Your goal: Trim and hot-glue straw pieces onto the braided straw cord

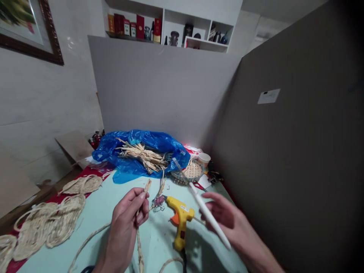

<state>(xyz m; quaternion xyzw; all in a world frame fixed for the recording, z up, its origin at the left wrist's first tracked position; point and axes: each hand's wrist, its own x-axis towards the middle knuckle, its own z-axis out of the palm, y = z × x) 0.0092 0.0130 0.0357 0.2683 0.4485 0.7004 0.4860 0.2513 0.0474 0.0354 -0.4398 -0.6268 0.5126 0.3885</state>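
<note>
My left hand (127, 216) is closed around a braided straw rope (139, 242), pinching it near its upper end, which points up toward the blue bag. My right hand (227, 220) grips a long white stick (209, 216) that slants from upper left to lower right. Between the hands a yellow glue gun (179, 220) stands on the pale green table (159, 235), its nozzle pointing left toward a small wire stand (157, 204).
A blue plastic bag (139, 151) with a bundle of straw (143, 155) lies behind. A small woven basket (189, 171) and a paper cup (204, 158) sit at the right. Coils of braided straw (48, 223) lie at the left. Grey panels wall the back and right.
</note>
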